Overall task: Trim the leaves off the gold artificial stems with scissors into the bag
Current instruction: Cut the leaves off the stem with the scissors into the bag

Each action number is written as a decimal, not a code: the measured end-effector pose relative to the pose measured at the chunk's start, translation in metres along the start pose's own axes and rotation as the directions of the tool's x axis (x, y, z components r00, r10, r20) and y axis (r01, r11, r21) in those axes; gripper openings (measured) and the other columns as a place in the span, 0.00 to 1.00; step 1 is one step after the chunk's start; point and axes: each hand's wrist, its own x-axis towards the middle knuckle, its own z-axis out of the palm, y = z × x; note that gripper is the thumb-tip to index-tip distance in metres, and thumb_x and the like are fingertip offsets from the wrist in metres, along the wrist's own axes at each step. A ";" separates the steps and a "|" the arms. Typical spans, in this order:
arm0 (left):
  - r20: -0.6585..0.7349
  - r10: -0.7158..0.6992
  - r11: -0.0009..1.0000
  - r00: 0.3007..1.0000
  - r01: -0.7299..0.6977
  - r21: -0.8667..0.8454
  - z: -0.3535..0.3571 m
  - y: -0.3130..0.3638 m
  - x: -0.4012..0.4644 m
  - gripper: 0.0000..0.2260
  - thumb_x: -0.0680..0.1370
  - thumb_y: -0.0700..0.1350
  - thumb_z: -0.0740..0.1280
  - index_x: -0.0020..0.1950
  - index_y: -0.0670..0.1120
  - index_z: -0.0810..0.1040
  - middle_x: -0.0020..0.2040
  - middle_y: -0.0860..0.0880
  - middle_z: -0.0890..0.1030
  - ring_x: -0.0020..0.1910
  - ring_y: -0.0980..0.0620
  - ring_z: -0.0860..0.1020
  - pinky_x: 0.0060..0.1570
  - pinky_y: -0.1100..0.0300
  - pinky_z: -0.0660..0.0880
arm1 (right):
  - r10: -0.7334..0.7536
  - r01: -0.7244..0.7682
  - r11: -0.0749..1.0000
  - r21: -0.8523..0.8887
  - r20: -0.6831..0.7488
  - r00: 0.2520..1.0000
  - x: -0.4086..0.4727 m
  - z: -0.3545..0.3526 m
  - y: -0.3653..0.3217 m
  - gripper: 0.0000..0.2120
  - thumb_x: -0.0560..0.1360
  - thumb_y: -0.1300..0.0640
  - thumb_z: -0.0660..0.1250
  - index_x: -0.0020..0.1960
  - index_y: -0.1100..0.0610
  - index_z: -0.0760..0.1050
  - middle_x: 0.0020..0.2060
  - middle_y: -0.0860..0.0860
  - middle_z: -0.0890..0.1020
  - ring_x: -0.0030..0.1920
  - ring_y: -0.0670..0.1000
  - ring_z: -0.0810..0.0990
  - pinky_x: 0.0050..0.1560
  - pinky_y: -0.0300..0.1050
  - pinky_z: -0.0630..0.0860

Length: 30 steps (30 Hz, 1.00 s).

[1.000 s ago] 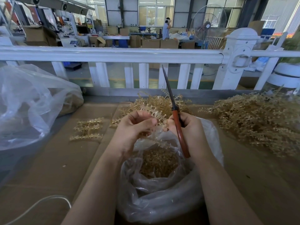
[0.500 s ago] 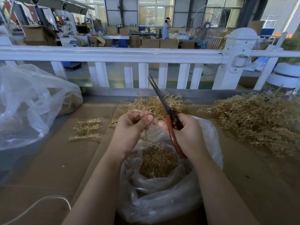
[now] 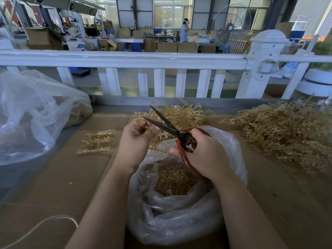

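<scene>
Since the earlier frame, the scissors [image 3: 172, 129] have tilted leftward with blades parted wider, tips at the gold stem [image 3: 158, 141] pinched in the left hand [image 3: 136, 141] fingers above the bag [image 3: 179, 203]. Right hand [image 3: 206, 155] fingers grip the red handles. Untrimmed stems [image 3: 287, 132] lie heaped on the counter [image 3: 62, 177] to the right.

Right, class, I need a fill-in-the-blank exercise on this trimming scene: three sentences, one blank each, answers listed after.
1. The right hand holds the scissors, whose blades stand ____.
2. The left hand pinches a gold stem above the clear plastic ____, which holds cut leaves.
3. The scissors' handles are coloured ____.

Missing words: open; bag; red
</scene>
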 end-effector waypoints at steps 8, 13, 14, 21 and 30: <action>0.006 -0.012 1.000 1.000 0.013 -0.022 0.000 -0.003 0.001 0.05 0.78 0.37 0.68 0.47 0.36 0.82 0.42 0.46 0.84 0.40 0.58 0.80 0.43 0.67 0.75 | 0.004 -0.009 0.997 -0.072 -0.067 0.998 -0.001 -0.001 -0.001 0.30 0.64 0.19 0.59 0.49 0.42 0.77 0.37 0.33 0.75 0.39 0.38 0.75 0.37 0.27 0.66; 0.017 -0.036 0.999 0.999 0.036 -0.024 -0.002 -0.003 0.002 0.05 0.79 0.37 0.68 0.47 0.38 0.82 0.43 0.44 0.83 0.41 0.54 0.78 0.45 0.64 0.76 | -0.002 -0.003 0.998 -0.063 -0.075 0.997 -0.002 -0.002 -0.002 0.29 0.64 0.20 0.60 0.46 0.44 0.78 0.36 0.35 0.77 0.38 0.37 0.76 0.37 0.28 0.69; 0.016 -0.036 0.999 0.999 0.037 -0.023 -0.002 -0.003 0.002 0.04 0.79 0.37 0.68 0.47 0.38 0.82 0.43 0.44 0.83 0.41 0.54 0.78 0.45 0.64 0.75 | -0.002 -0.002 0.998 -0.055 -0.070 0.998 -0.002 -0.002 -0.002 0.28 0.64 0.21 0.60 0.46 0.43 0.77 0.36 0.35 0.77 0.38 0.37 0.76 0.37 0.28 0.69; 0.014 -0.031 1.000 0.999 0.031 0.000 -0.004 -0.001 0.001 0.05 0.78 0.38 0.68 0.47 0.36 0.82 0.44 0.41 0.84 0.41 0.56 0.79 0.45 0.65 0.75 | 0.023 -0.024 0.999 -0.029 -0.030 0.999 -0.002 -0.002 -0.001 0.28 0.63 0.22 0.64 0.50 0.41 0.79 0.36 0.31 0.75 0.38 0.33 0.74 0.38 0.25 0.66; 0.094 -0.017 0.998 0.995 0.011 0.070 -0.004 0.000 0.000 0.10 0.77 0.35 0.69 0.44 0.49 0.83 0.40 0.54 0.84 0.42 0.58 0.81 0.46 0.68 0.76 | 0.017 -0.020 0.996 -0.083 -0.027 0.999 -0.002 -0.006 -0.003 0.28 0.63 0.20 0.59 0.47 0.41 0.76 0.35 0.32 0.76 0.38 0.32 0.74 0.35 0.29 0.66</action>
